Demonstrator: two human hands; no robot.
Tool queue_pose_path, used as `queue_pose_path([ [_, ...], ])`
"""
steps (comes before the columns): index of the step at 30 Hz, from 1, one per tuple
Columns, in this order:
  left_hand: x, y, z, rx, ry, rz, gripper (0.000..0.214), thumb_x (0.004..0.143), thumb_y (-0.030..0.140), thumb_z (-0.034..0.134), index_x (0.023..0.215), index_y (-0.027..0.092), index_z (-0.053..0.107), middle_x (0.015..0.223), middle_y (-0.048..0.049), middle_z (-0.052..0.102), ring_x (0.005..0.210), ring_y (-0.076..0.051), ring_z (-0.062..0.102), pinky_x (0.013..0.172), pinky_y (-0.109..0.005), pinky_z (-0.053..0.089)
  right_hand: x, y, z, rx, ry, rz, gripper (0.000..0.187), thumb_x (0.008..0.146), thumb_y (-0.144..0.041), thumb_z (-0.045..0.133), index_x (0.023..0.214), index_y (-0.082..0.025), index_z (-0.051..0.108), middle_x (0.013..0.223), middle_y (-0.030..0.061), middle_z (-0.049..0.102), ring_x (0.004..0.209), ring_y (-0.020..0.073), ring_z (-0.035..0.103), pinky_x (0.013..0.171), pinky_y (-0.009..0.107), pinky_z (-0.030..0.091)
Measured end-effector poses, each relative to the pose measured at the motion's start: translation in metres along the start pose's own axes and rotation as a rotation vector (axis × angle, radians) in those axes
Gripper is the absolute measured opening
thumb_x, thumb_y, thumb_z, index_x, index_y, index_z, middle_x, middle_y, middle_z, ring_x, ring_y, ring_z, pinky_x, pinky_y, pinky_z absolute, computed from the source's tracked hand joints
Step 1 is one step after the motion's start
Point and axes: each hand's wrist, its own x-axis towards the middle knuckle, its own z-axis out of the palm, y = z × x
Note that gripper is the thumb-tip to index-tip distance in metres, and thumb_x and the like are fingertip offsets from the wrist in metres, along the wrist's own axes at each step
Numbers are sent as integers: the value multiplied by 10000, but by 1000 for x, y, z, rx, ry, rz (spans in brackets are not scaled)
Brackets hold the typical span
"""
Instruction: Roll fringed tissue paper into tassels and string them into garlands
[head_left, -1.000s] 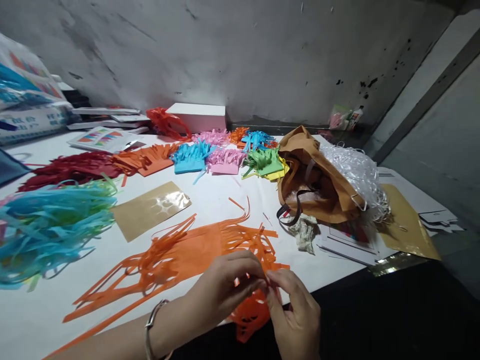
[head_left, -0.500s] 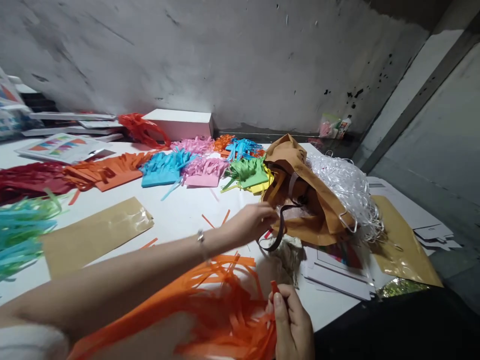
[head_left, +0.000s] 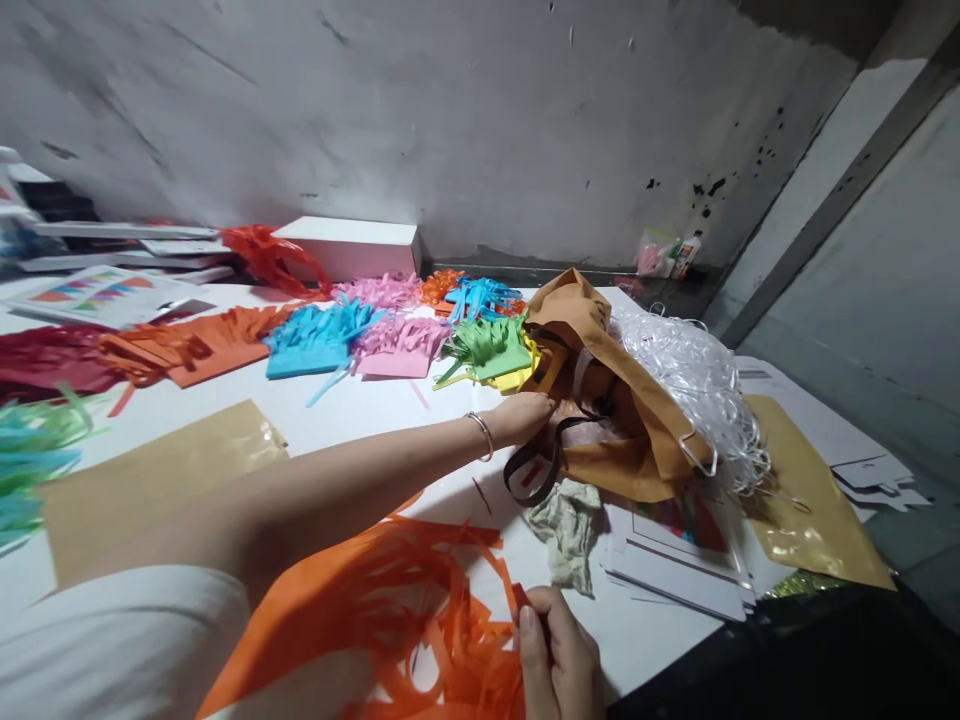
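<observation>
My left hand [head_left: 525,417], with a silver bangle at the wrist, reaches to the mouth of a brown fabric bag [head_left: 656,440]. Its fingertips go out of sight there, so their grip is unclear. A dark strap [head_left: 556,470] loops out of the bag just below. Lower down, my right hand [head_left: 559,650] pinches the end of an orange fringed paper garland [head_left: 472,650] between thumb and fingers. The garland's cut strips spread in a loose heap to the left, partly under my left arm. A crumpled pale cloth [head_left: 568,530] lies between the bag and my right hand.
Fringed paper bundles in blue [head_left: 315,345], pink [head_left: 397,350], green [head_left: 491,345] and other colours line the table's back. White shredded strands [head_left: 682,390] are heaped right of the bag. Brown envelopes [head_left: 172,460], printed sheets [head_left: 675,560] and a white box [head_left: 352,245] lie around.
My left hand has moved slightly away from me, up to the bag's opening, and the strap has shifted. My right hand has moved a little left, still pinching the orange paper.
</observation>
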Motion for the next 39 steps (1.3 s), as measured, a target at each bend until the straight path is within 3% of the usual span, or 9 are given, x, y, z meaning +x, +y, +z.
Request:
queue_pose_path([
  [4,-3,0,-6,-25,36,-25,238,978,320,598,1122,134,634,1069,-69,668,912,-187,664,810,-376,579,0,1,0,23,-17,-31,353,1011,-429,386,790,-231,578,636,-16,575,568,135,558,572,226,410],
  [13,-14,10,-13,-190,49,-80,251,962,317,623,1134,134,634,1120,-80,658,971,-206,657,847,-402,573,4,-6,-10,-61,-79,-113,300,1010,-388,409,817,-224,569,657,-23,575,578,136,556,558,216,419],
  [17,-23,14,-23,-375,66,-107,201,958,307,630,1043,126,652,1032,-56,671,907,-184,659,805,-368,574,5,-7,-15,-94,-143,-153,283,1018,-360,392,856,-218,577,677,-19,598,604,135,591,581,204,449],
  [21,-47,21,-37,-655,61,-177,163,922,248,656,853,100,660,778,-32,673,674,-137,645,642,-276,550,7,-8,-14,-84,-115,-155,290,1012,-370,409,837,-216,582,658,-27,589,584,129,577,564,199,442],
  [24,-81,30,-44,-902,43,-217,159,886,221,668,783,102,644,690,-34,662,616,-118,630,591,-233,523,7,-9,-15,-72,-102,-158,283,1010,-368,427,847,-213,599,680,-23,602,605,126,579,583,197,448],
  [27,-134,44,-46,-1108,4,-245,187,873,269,661,778,113,625,660,-14,625,574,-90,579,548,-202,484,3,-14,-20,-61,-71,-157,260,1012,-361,435,894,-210,611,719,-15,620,644,127,596,617,197,467],
  [32,-236,73,-33,-1580,-112,-333,341,777,420,772,767,120,612,591,22,571,465,-58,498,462,-168,400,-18,-56,-26,-46,-92,-292,147,994,-262,497,926,-228,622,745,-32,641,631,104,613,590,168,473],
  [35,-282,88,-21,-1804,-30,-404,387,711,436,845,768,121,628,565,29,575,452,-62,509,443,-157,402,-28,-86,-17,-42,-142,-408,101,977,-201,529,944,-231,620,759,-37,650,613,93,603,601,170,474],
  [39,-317,97,-7,-1867,156,-448,379,708,426,860,769,121,644,543,26,598,439,-71,536,440,-159,433,-39,-106,3,-47,-277,-527,115,966,-123,519,954,-206,598,760,-21,639,650,97,620,644,184,488],
])
